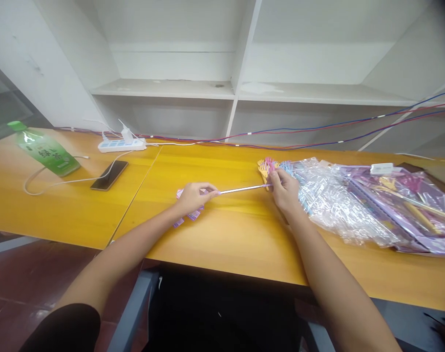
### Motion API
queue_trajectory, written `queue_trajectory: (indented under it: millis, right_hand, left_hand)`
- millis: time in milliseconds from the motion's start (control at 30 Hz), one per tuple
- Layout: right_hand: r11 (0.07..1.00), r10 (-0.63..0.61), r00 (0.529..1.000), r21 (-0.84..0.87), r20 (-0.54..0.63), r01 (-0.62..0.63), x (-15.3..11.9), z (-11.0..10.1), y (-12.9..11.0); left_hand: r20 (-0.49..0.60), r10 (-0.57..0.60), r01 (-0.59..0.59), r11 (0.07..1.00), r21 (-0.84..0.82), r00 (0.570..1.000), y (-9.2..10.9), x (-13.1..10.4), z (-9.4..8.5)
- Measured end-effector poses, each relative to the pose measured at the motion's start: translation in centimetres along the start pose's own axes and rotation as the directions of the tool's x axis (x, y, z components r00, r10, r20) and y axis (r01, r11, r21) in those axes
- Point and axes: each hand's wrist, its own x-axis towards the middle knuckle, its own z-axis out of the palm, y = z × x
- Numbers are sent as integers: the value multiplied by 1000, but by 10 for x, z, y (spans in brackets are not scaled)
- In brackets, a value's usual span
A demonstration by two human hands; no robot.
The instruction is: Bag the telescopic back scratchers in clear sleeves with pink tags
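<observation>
A thin back scratcher point(241, 189) with a silver rod stretches between my two hands, just above the table. My left hand point(195, 199) pinches its left end between thumb and fingers. Around the other end my right hand point(286, 191) is closed, beside a pink hand-shaped head point(269, 164). Yellow claw heads point(263, 169) and light blue claw heads point(287, 167) lie right behind the right hand, partly hidden by it. Under and beside my left hand are purple printed pieces point(196, 214), mostly covered; I cannot tell exactly what they are.
Crumpled clear plastic bags point(343, 205) lie to the right, against a purple box point(376, 203) with wrapped items. Leftward are a phone point(110, 175), a green bottle point(48, 151) and a power strip point(122, 144). Cables point(281, 131) run along the shelf point(163, 89).
</observation>
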Motion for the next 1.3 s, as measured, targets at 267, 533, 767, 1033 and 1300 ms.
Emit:
queue_trajectory:
  millis: [267,533,767,1033,1300]
  right_hand:
    - [993,21,999,-120,44,-16,-7,2,-15]
    - [989,-35,985,-134,168,58,-11,9,-20]
    - [988,-9,970,-150,242,47,-16,17,-22]
    - [989,-3,956,-142,294,47,-26,28,-34]
    - [985,22,939,-166,344,37,-30,36,-43]
  left_hand:
    - [-74,65,-69,997,-44,995,0,-5,1]
    - [-147,43,-48,998,-35,988,-5,-3,0]
    - [-156,70,-73,997,-15,985,-4,-6,2]
    - [-125,-28,24,999,-31,992,3,-14,6]
    - [-147,-69,64,997,-38,987,5,-15,9]
